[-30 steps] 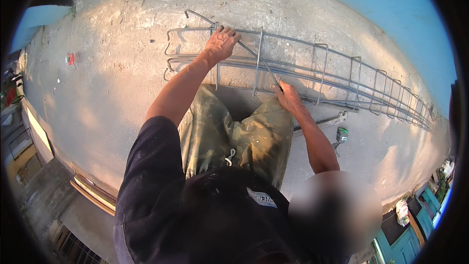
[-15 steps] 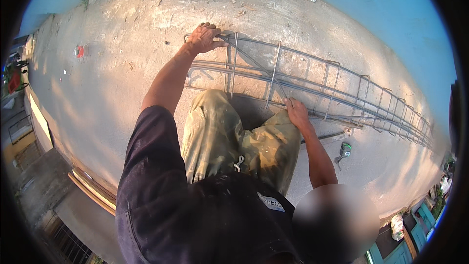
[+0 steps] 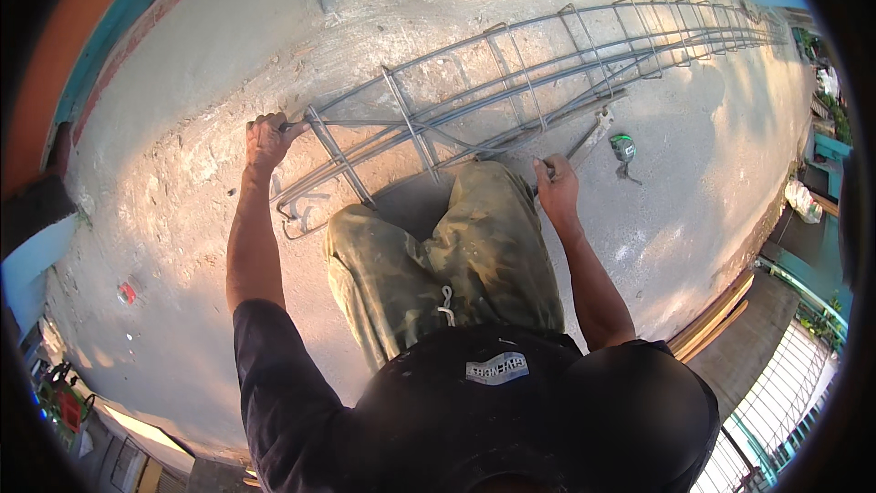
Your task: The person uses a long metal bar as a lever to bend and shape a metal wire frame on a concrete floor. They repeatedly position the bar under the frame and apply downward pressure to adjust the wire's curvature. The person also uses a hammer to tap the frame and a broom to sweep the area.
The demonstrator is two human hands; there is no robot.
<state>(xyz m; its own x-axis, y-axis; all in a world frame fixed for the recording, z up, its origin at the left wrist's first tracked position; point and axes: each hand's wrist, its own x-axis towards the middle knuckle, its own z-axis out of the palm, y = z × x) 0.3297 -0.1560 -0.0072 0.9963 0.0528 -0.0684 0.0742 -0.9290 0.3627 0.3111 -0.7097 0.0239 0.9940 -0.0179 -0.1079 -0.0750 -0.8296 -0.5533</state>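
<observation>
by trouser knee (image 3: 497, 201), curling fingers of right hand (image 3: 558, 190) in, can't tell if round sth. farther fwd, clasping end of thin steel bar (image 3: 365, 121) w/ left hand (image 3: 267, 141); prob. light, stiff, springy, best held nr both ends. just past knee, on concrete (image 3: 712, 141), crossed by bar: long rebar cage (image 3: 525, 78), stretching off far r; prob. rigid, heavy overall, not fragile, best lifted by long rods (image 3: 438, 50) at stirrups (image 3: 397, 96).

The bare left hand (image 3: 269, 139) grips the near end of a long grey steel-rod cage (image 3: 411, 121); the bare right hand (image 3: 558, 190) is curled beside 2 camouflage-trousered knees (image 3: 488, 190).
</observation>
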